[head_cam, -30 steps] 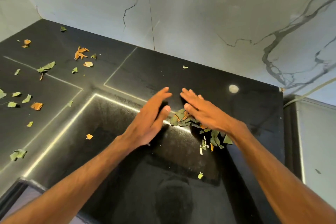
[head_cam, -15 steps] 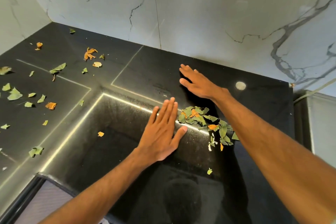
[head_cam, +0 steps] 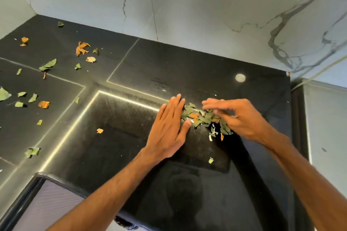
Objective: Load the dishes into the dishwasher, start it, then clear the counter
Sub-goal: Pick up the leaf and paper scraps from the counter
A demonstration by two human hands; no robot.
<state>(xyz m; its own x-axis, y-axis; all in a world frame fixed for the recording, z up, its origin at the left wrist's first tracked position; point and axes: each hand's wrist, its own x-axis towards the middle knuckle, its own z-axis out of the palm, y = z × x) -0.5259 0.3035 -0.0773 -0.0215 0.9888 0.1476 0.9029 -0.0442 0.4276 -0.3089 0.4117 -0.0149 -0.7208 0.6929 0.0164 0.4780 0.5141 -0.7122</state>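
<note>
Right of centre on black surface (head_cam: 187, 65): left hand (head_cam: 167, 127) flat, fingers together, against leaf-scrap pile (head_cam: 204, 118); right hand (head_cam: 244, 120) over pile, fingers bent, blurred; pinching or not, cannot tell.

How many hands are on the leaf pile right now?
2. The left hand lies flat on the counter, against the left edge of the pile. The right hand is over the pile's right side, blurred. Neither is hidden.
</note>
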